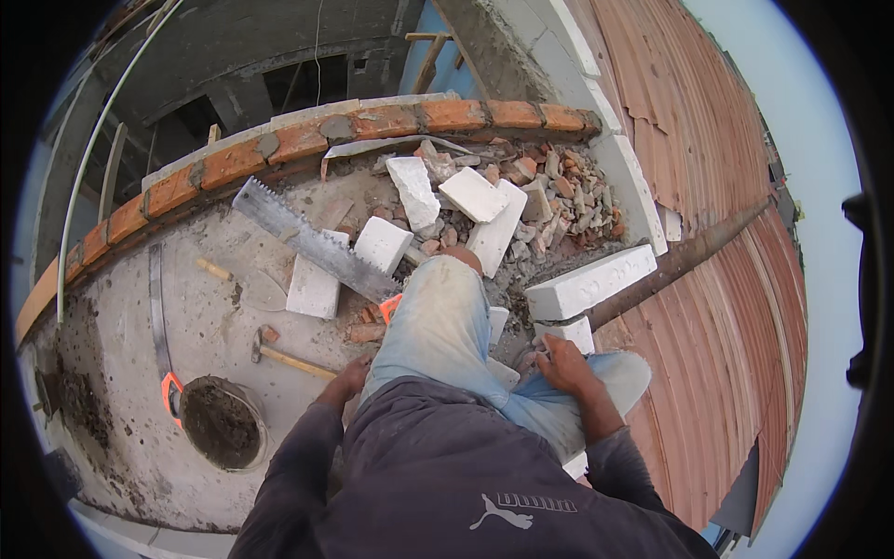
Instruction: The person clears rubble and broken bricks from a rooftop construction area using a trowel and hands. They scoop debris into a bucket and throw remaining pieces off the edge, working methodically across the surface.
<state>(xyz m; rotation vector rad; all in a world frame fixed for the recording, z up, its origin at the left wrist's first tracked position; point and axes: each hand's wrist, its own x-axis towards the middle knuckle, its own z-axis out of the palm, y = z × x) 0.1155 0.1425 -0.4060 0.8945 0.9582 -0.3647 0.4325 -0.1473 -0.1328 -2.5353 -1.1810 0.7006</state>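
Grey concrete slab [130,438], rough and mortar-stained: bears all items listed below.

Curved course of orange-red clay bricks [307,140] with grey mortar joints: runs along the slab's far edge.

Rust-brown corrugated metal roofing [717,307]: to the right, beyond a white block border.

Heap of broken brick and white block rubble [559,196]: far right corner of the slab.

Long white aerated concrete block [591,281]: lying just beyond the right hand; a smaller white block [570,331] sits under it, right beside the fingers.

Long toothed metal block saw with orange handle [312,244]: lying diagonally, resting across a white block [315,284], handle end near the person's knee.

Round black bucket of dark wet mortar [222,424]: near left, well apart from both hands.

Hammer with wooden handle [289,359]: flat on the slab, handle end near the left hand.

Trowel with wooden handle [247,284]: flat on the slab beyond the hammer.

Right hand [563,365]: fingers spread and bent, pressed down on the jeans-clad leg beside the smaller white block; holds nothing.

Left hand [352,377]: partly hidden beside the thigh; cannot tell how far the fingers close, nor whether anything is held.
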